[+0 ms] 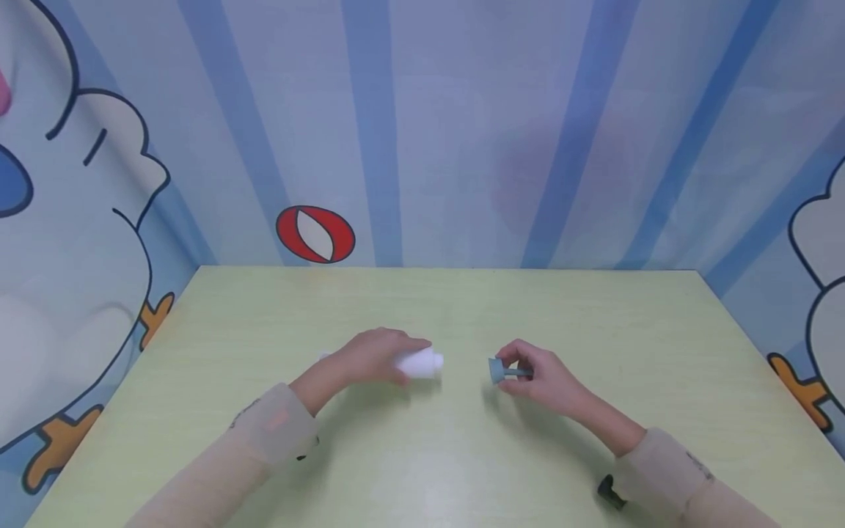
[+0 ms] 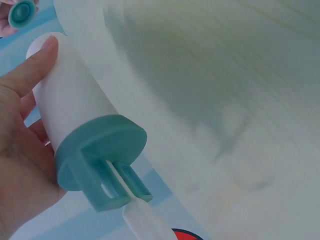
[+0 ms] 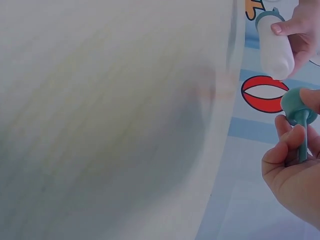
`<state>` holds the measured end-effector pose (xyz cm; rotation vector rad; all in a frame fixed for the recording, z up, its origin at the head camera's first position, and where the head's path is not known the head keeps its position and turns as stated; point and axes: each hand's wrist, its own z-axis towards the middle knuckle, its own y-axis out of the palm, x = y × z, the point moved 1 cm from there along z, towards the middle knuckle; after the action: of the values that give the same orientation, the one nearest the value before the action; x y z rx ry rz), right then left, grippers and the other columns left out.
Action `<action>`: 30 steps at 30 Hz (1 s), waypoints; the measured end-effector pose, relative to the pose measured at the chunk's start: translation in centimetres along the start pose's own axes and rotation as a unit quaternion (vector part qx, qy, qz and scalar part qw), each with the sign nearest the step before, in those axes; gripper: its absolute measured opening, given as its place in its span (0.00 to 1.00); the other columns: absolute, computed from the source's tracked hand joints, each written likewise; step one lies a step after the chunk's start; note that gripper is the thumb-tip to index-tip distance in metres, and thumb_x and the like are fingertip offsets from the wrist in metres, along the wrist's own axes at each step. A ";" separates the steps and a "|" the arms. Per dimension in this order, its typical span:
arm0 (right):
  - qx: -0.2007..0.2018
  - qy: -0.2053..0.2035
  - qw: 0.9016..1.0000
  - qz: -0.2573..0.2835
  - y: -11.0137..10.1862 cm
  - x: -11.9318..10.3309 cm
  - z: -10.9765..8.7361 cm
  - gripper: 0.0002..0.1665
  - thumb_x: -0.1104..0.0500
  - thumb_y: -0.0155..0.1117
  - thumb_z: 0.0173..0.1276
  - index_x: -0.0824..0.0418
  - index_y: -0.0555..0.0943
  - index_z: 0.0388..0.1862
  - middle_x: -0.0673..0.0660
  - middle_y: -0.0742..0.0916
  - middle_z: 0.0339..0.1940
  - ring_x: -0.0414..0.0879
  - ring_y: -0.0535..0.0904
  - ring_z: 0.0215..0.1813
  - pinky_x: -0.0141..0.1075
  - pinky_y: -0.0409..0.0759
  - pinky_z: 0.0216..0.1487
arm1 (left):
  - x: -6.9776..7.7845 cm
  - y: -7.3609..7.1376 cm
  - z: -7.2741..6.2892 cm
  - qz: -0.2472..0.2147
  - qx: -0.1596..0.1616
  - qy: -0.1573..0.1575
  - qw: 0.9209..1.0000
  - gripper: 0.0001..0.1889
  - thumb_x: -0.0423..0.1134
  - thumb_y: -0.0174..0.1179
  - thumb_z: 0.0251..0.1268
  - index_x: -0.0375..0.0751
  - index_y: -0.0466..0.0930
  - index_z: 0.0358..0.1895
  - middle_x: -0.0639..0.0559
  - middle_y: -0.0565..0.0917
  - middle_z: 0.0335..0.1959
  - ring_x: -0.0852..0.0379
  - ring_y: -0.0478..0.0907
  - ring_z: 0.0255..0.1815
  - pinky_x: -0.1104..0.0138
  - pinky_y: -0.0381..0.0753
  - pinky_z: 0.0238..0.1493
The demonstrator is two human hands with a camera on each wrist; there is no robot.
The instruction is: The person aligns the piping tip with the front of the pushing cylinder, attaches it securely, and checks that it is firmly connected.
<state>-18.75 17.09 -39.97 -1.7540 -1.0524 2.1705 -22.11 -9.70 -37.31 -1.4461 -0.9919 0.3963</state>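
Gripping a white bottle over the pale table, the left hand curls round its side, a teal collar on one end. At three o'clock, a little apart, the right hand pinches a stemmed teal piece, flared head facing nine. A printed red-and-white ball sits beyond, at ten.

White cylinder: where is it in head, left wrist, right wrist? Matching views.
Head: white cylinder lower centre, in the left hand.
Left wrist: white cylinder upper left.
Right wrist: white cylinder upper right.
Shared landmark: teal stemmed piece in the right hand, visible in all three.
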 end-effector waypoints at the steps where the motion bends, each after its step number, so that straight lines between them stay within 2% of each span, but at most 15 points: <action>1: -0.001 0.000 1.000 0.002 0.0 -0.1 0.1 0.17 0.63 0.65 0.53 0.63 0.74 0.42 0.57 0.80 0.34 0.41 0.71 0.30 0.28 0.72 0.30 | 0.3 0.0 0.1 0.002 0.001 0.005 1.000 0.31 0.42 0.66 0.47 0.50 0.68 0.60 0.49 0.77 0.48 0.53 0.73 0.47 0.59 0.73 0.46; 9: -0.016 0.003 1.000 0.024 0.2 -0.7 0.6 0.18 0.62 0.65 0.53 0.63 0.74 0.43 0.58 0.80 0.36 0.42 0.70 0.29 0.28 0.72 0.29 | 2.0 0.2 0.7 -0.001 0.010 0.033 0.999 0.31 0.45 0.66 0.47 0.52 0.69 0.59 0.50 0.77 0.48 0.54 0.73 0.45 0.60 0.73 0.44; 17: -0.021 -0.020 0.999 0.034 0.7 -0.7 1.0 0.17 0.62 0.64 0.54 0.63 0.74 0.42 0.58 0.80 0.34 0.39 0.70 0.25 0.28 0.72 0.27 | 2.9 0.3 1.1 0.006 0.028 0.063 0.998 0.31 0.46 0.66 0.47 0.51 0.69 0.59 0.51 0.78 0.46 0.56 0.74 0.42 0.63 0.73 0.41; 30: -0.025 -0.026 0.999 0.040 0.8 -1.3 1.0 0.17 0.61 0.64 0.55 0.63 0.74 0.43 0.58 0.80 0.34 0.38 0.67 0.23 0.28 0.70 0.25 | 3.8 0.4 1.1 -0.010 0.026 0.061 0.998 0.31 0.47 0.65 0.48 0.51 0.69 0.59 0.51 0.78 0.47 0.57 0.73 0.41 0.64 0.72 0.40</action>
<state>-19.02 15.40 -39.31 -1.8010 -1.0758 2.2666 -20.66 -6.05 -36.63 -1.3964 -0.8906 0.3132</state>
